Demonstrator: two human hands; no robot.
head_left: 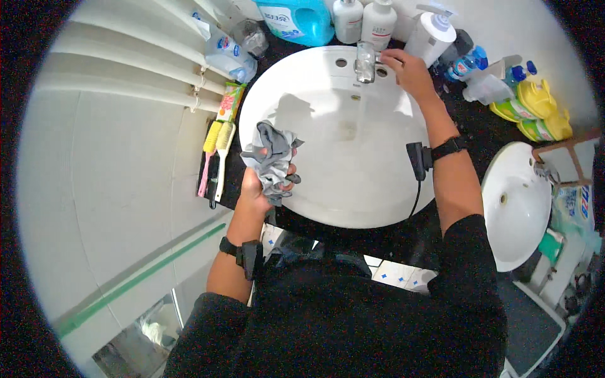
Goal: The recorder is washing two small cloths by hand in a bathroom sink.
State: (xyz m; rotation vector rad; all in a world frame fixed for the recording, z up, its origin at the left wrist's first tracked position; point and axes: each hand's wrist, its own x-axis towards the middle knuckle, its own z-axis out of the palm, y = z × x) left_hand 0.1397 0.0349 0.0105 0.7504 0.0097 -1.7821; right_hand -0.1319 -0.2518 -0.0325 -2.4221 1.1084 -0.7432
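Observation:
Over the left side of the white oval sink (340, 195), my left hand (253, 189) is closed around a crumpled grey cloth (275, 151). Folds of the cloth stick out above and between the fingers. My right hand (411, 74) reaches to the back of the sink, its fingertips pinching the small side handle of the metal faucet (364, 68). A faint pale streak shows below the spout; whether water is running I cannot tell. Part of the handle is hidden behind the fingers.
Behind the sink stand a blue detergent jug (296, 22), white bottles (348, 20) and a pump bottle (431, 36). Brushes (223, 154) lie on the left counter. Yellow bottles (526, 101) and a second basin (504, 233) are at right. A cable (416, 198) hangs from my right wrist.

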